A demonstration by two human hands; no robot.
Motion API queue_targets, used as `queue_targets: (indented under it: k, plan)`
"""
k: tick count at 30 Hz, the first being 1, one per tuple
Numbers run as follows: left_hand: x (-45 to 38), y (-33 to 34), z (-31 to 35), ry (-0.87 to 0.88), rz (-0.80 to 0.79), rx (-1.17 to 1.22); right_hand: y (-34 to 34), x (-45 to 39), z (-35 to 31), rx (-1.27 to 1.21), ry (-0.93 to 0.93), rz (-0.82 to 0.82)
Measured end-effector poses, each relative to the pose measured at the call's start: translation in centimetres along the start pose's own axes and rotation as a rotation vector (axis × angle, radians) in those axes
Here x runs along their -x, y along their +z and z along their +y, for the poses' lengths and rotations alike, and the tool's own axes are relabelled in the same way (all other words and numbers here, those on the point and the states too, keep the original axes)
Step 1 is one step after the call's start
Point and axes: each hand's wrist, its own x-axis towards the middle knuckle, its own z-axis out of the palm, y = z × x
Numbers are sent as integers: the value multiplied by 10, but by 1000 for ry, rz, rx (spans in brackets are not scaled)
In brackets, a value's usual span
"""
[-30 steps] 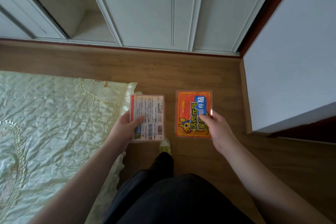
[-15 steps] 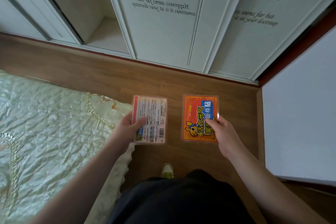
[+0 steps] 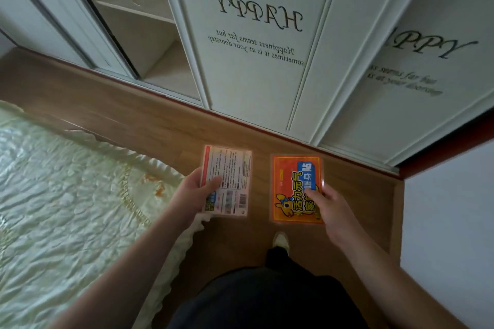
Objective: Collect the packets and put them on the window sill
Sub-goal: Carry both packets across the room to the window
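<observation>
Looking down from my head camera, much is being cut off or hidden. The far fingers of my left hand [image 3: 196,192] are lying behind the white packet [image 3: 227,180], so only my thumb is showing on its printed face. My right hand [image 3: 330,208] is covering the lower right corner of the orange packet [image 3: 295,189], and some of its characters are disappearing under my thumb. The small print on the white packet is too fine to read. My dark trousers [image 3: 267,296] are hiding most of my legs, with only the toe of one pale shoe [image 3: 280,239] peeking out. The wardrobe doors [image 3: 254,35] are running off the top edge, their lettering appearing upside down.

I am pinching the white packet along its left edge, thumb on top and fingers closed beneath it. I am gripping the orange packet the same way at its lower right edge. Both packets are facing up, side by side and apart, above the wooden floor [image 3: 235,125], between the quilted bedspread [image 3: 66,195] and the white panel [image 3: 451,222] at my right.
</observation>
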Motion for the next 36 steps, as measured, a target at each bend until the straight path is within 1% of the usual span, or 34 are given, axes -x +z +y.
queue_targets:
  k: [7,10,14,18,22,27,30,36]
  plan:
    - [-39,11,39,-22,155,140,-5,-83,-80,57,-84,-172]
    - [-49,8,41,-52,220,214,7,-111,-103,72,-111,-227]
    - [-62,-11,39,-94,308,337,38,-141,-120,134,-113,-349]
    - [-78,-46,38,-102,404,433,81,-174,-134,203,-101,-424]
    - [-103,-87,36,-100,493,491,139,-210,-153,273,-87,-504]
    - [-132,-144,46,-86,535,550,223,-240,-182,353,-79,-577]
    - [-148,-176,57,-62,533,593,266,-253,-200,370,-81,-614]
    - [-180,-228,80,-44,583,623,327,-282,-233,411,-69,-662]
